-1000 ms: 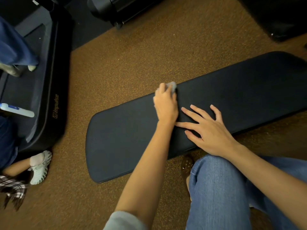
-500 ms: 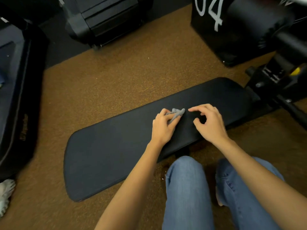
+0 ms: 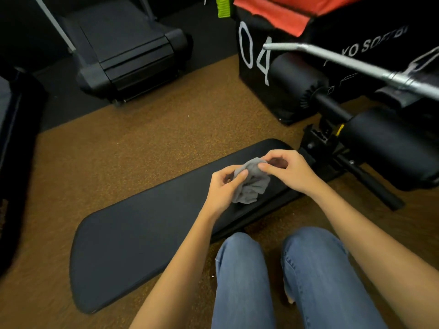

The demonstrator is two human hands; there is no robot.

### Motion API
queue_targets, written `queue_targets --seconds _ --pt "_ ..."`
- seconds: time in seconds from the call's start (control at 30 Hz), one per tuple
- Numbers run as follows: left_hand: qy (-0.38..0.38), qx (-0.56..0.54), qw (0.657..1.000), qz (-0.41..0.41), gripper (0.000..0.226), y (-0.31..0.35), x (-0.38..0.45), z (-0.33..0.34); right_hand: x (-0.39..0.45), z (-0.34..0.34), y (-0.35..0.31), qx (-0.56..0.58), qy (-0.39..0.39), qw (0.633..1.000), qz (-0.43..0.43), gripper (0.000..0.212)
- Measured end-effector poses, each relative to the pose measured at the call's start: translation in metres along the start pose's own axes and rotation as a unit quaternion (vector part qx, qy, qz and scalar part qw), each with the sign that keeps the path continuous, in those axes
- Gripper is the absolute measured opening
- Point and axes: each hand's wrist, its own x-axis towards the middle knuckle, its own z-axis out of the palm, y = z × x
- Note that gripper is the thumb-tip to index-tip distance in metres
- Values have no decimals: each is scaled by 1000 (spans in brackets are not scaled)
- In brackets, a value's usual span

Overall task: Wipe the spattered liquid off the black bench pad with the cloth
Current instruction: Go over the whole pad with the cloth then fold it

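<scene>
The long black bench pad [image 3: 147,229] runs from lower left to upper right across the brown floor. A small grey cloth [image 3: 251,184] hangs crumpled just above the pad's right part, lifted off the surface. My left hand [image 3: 222,188] pinches its left side between thumb and fingers. My right hand [image 3: 288,168] pinches its upper right edge. No spattered liquid shows on the dark pad from here.
My knees in blue jeans [image 3: 247,281] are in front of the pad. The bench's black frame and foam rollers [image 3: 380,148] lie at the right, under a metal bar [image 3: 351,62]. A black box marked 04 [image 3: 259,67] and a treadmill [image 3: 128,51] stand behind.
The cloth was pressed on the pad under my left hand; now both hands hold it lifted above the pad. My right hand left the pad and took the cloth's edge. The view shifted right.
</scene>
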Motion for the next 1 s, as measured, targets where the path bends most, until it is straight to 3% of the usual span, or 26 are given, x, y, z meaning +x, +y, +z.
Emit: queue_targets --seconds 0.23,0.37,0.53,0.63,0.73,0.8,0.87,0.93,1.0 --pt "-43 -75 996 -2 24 46 3 42 -19 -53 -46 6 57 995 -82 14" --pt "-95 -37 994 28 26 74 9 70 -29 -80 -72 6 97 989 -115 10" --pt "-164 -72 984 9 30 105 15 98 -45 -116 -97 60 142 981 -114 12" --pt "-211 -38 977 -8 26 114 17 115 -55 -139 -107 81 159 977 -113 15" --pt "-210 -52 976 2 22 124 14 130 -66 -156 -110 113 225 963 -101 20" --pt "-187 -91 978 20 26 130 14 135 -68 -159 -101 159 254 953 -43 29" --pt "-172 -140 975 28 30 136 15 139 -74 -159 -88 145 238 956 86 50" --pt "-166 -171 971 25 36 139 16 140 -86 -155 -72 118 170 951 231 79" --pt "-170 -184 968 18 44 142 19 139 -98 -149 -57 169 81 940 285 94"
